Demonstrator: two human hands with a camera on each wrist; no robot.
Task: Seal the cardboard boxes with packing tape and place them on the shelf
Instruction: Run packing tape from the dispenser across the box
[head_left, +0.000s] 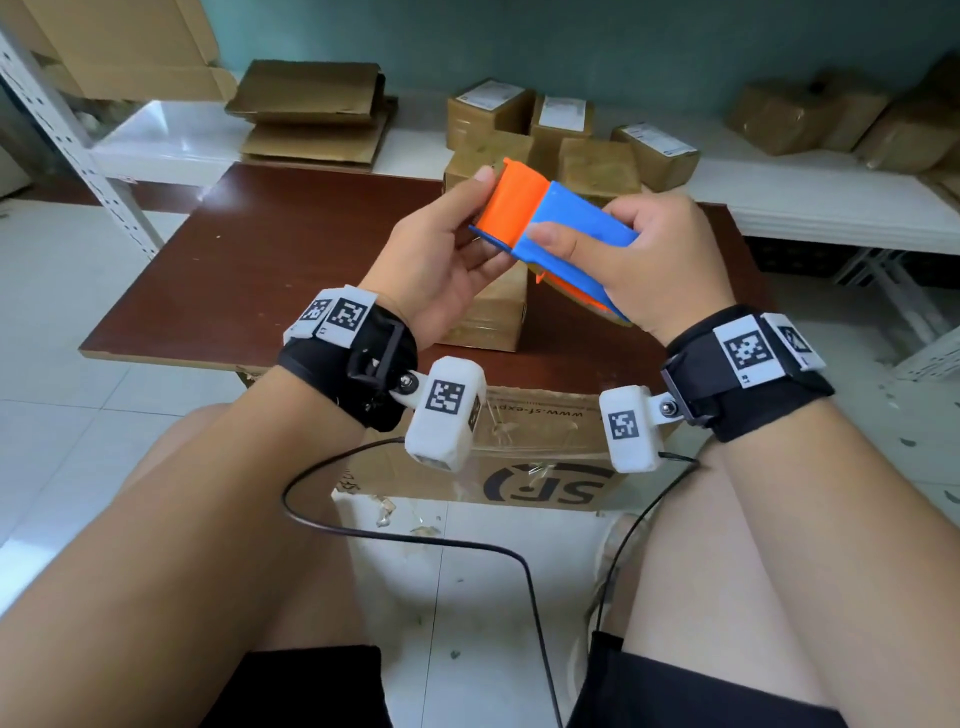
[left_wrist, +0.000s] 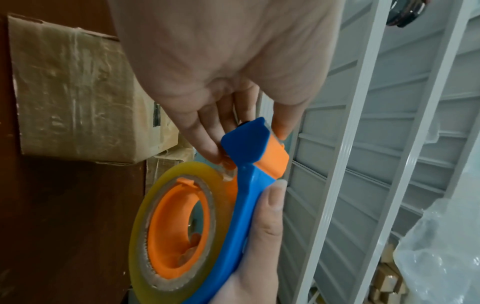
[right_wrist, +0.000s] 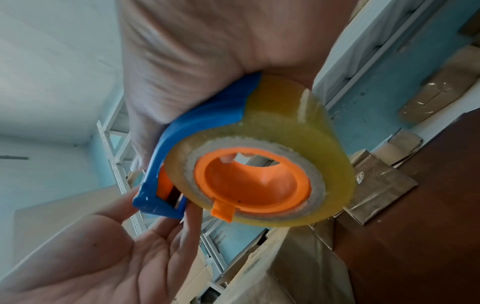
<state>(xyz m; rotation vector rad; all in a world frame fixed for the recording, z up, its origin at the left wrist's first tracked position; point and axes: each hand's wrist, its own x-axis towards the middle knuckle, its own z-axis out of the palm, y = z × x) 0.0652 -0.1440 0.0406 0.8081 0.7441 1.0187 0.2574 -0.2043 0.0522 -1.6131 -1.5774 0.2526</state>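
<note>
The tape dispenser (head_left: 561, 228), blue with an orange front piece, is held up over the middle of the desk (head_left: 234, 249), between both hands. The right hand (head_left: 644, 260) is wrapped around its blue body, thumb laid along the side, with the yellowish tape roll (left_wrist: 179, 224) hanging beneath on its orange hub. The left hand (head_left: 447, 254) has its fingers at the orange cutter end, thumb on the far edge and fingertips (left_wrist: 213, 148) just beside the roll where the tape comes off; it looks as if they are pinching for the loose end, though I cannot make out the tape end itself.

Right below the dispenser a small cardboard box (head_left: 493, 317) stands on the desk. It already shows glossy tape over its surface, so it may be partly sealed; how many seams remain I cannot tell. At the far edge of the desk a cluster of other small boxes (head_left: 571, 140) sits around the white shelf (head_left: 831, 208), several with labels and a shiny wrapped look. More wrapped boxes lie on the shelf far right, and flattened cardboard is stacked far left.

So by my reckoning a good number are done, and the near box still has to be finished and moved to the shelf.
</note>
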